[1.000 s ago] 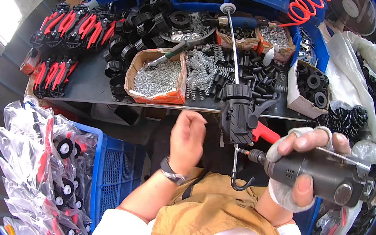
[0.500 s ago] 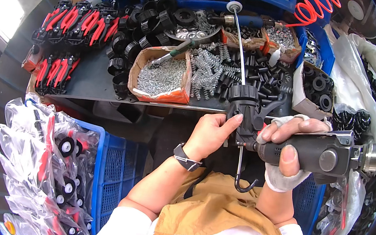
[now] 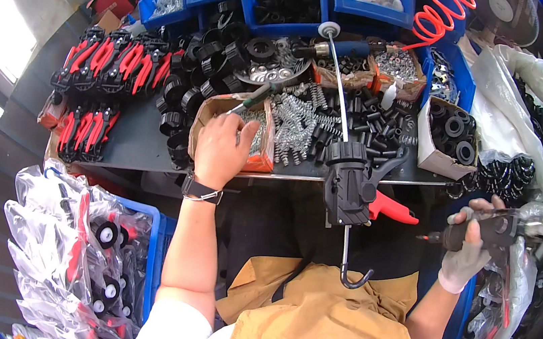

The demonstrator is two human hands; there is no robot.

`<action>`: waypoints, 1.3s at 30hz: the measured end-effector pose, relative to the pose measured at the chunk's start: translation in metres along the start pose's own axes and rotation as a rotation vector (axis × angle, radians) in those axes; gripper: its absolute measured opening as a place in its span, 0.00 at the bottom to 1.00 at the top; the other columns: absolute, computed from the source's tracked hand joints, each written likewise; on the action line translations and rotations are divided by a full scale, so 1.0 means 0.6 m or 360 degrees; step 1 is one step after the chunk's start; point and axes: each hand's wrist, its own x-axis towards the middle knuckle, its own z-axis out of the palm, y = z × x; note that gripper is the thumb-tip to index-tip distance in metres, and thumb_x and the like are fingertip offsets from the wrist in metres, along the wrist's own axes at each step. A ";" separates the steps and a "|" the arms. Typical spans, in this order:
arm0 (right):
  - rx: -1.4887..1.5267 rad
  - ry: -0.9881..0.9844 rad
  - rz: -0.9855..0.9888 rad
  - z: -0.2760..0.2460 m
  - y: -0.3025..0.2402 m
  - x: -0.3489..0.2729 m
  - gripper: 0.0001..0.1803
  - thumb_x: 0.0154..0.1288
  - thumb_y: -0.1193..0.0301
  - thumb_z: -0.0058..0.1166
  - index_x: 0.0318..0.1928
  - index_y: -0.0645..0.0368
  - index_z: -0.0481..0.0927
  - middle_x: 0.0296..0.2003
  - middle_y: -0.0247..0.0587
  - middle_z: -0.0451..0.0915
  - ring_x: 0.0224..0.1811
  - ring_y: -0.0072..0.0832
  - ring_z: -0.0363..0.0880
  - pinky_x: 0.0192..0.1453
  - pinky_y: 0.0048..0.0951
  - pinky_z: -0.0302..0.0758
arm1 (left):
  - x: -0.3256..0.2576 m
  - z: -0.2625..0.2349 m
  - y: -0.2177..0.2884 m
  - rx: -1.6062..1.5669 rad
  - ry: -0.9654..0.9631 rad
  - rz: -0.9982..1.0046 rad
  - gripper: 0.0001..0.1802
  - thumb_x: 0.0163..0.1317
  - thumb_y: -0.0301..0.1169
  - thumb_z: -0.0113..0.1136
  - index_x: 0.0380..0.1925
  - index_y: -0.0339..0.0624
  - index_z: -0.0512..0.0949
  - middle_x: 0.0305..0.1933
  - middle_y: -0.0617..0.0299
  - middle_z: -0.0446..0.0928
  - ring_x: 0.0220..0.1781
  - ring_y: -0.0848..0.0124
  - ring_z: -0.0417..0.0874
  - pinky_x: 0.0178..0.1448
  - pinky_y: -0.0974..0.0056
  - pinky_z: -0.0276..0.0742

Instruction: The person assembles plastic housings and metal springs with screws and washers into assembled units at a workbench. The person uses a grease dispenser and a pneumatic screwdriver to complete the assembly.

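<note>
My left hand (image 3: 223, 147) is over the cardboard box of small silver screws (image 3: 259, 134), close to the shaft of a green-handled screwdriver (image 3: 253, 98) lying across it. Its fingertips dip out of sight, so what they hold cannot be seen. At the right, my right hand (image 3: 468, 251), in a pale fingerless glove, grips a dark power screwdriver (image 3: 480, 232), its bit pointing left, apart from the work. Between my hands, at the table's front edge, stands a black plastic mechanism (image 3: 347, 185) with a red handle (image 3: 394, 209). A long metal rod (image 3: 341, 83) with a hooked lower end runs through it.
Springs (image 3: 293, 121), short black tubes (image 3: 365, 123) and black rings (image 3: 186, 91) crowd the table. Red-and-black assemblies (image 3: 104, 68) line the left side. Blue bins (image 3: 282, 27) stand behind. Bagged parts (image 3: 65, 246) fill a blue crate (image 3: 158, 237) at the lower left.
My left hand has left the black mechanism and moved up and left to the screw box. My right hand has drawn the power screwdriver away to the right, uncovering the red handle.
</note>
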 end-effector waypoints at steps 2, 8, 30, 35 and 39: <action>-0.0396 0.0215 0.0076 -0.091 0.075 -0.011 0.29 0.68 0.76 0.53 0.67 0.62 0.62 0.46 0.39 0.73 0.35 0.20 0.73 0.43 0.27 0.75 | 0.003 0.004 0.012 -0.0048 0.0177 0.0153 0.12 0.64 0.37 0.62 0.32 0.39 0.76 0.36 0.52 0.78 0.42 0.49 0.77 0.50 0.48 0.71; -0.1856 0.0647 0.0120 -0.323 0.274 -0.010 0.35 0.71 0.64 0.55 0.69 0.70 0.57 0.59 0.62 0.70 0.57 0.48 0.75 0.64 0.39 0.71 | -0.081 0.004 0.204 -0.1337 -0.0562 -0.0593 0.48 0.60 0.34 0.70 0.73 0.38 0.49 0.46 0.51 0.78 0.27 0.75 0.74 0.37 0.68 0.76; -0.1441 -0.0822 -0.0473 -0.047 -0.134 0.034 0.43 0.41 0.61 0.78 0.60 0.61 0.76 0.48 0.49 0.80 0.54 0.45 0.72 0.59 0.41 0.72 | -0.105 -0.041 0.366 -0.2176 -0.0451 -0.0009 0.54 0.49 0.17 0.70 0.67 0.48 0.42 0.56 0.44 0.74 0.54 0.61 0.81 0.58 0.58 0.76; -0.0088 -0.1219 0.0121 -0.054 -0.127 -0.008 0.57 0.49 0.59 0.75 0.74 0.61 0.54 0.67 0.52 0.69 0.72 0.42 0.65 0.71 0.37 0.65 | -0.129 -0.030 0.388 -0.2057 -0.0432 0.0487 0.53 0.47 0.14 0.71 0.64 0.51 0.44 0.59 0.40 0.72 0.55 0.57 0.80 0.59 0.56 0.75; 0.0056 -0.1212 0.0313 -0.060 -0.134 -0.022 0.56 0.50 0.64 0.75 0.75 0.59 0.53 0.64 0.48 0.72 0.65 0.44 0.73 0.68 0.36 0.69 | -0.147 -0.022 0.398 -0.2006 -0.0434 0.0780 0.52 0.48 0.14 0.71 0.64 0.55 0.47 0.61 0.34 0.69 0.58 0.54 0.78 0.60 0.55 0.74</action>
